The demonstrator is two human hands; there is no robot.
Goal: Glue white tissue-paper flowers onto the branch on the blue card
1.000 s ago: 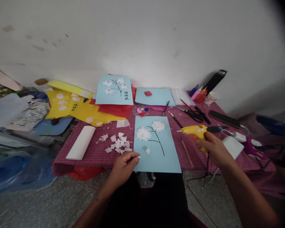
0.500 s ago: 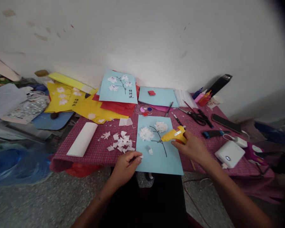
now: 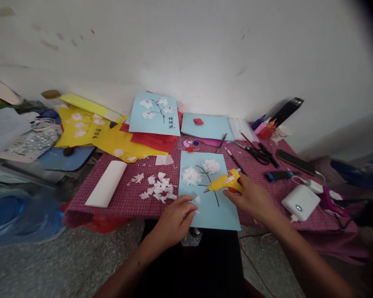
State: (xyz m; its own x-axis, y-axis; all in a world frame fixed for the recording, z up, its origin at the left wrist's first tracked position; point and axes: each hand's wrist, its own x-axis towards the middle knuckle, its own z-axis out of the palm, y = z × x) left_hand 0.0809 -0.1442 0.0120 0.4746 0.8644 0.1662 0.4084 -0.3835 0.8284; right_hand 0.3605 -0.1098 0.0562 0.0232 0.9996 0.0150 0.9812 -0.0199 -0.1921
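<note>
My right hand [image 3: 255,196] is wrapped round a yellow glue gun [image 3: 225,181], its nozzle pointing left, low over the light blue sheet [image 3: 219,217]. Over that sheet's left side, my left hand [image 3: 175,219] has its thumb and fingers curled together, with a small bit of white paper [image 3: 197,212] showing at the tips. Another small white scrap [image 3: 198,199] lies on the sheet close to these fingers. The sheet bears a dark drawn stem [image 3: 217,198] and two fluffy white paper blossoms [image 3: 192,176]. Loose white paper pieces [image 3: 158,187] are heaped left of the sheet.
A white paper roll [image 3: 107,184] lies on the checked tablecloth [image 3: 130,203] at left. Behind stands a blue flower picture [image 3: 152,120]. Scissors [image 3: 256,154], a marker [image 3: 236,162], a blue-black cutter [image 3: 279,175], a phone [image 3: 295,161] and a white power bank [image 3: 301,202] lie at right.
My left hand has moved right, further over the blue sheet and closer to the white scrap. The glue gun's nozzle has shifted slightly left and down.
</note>
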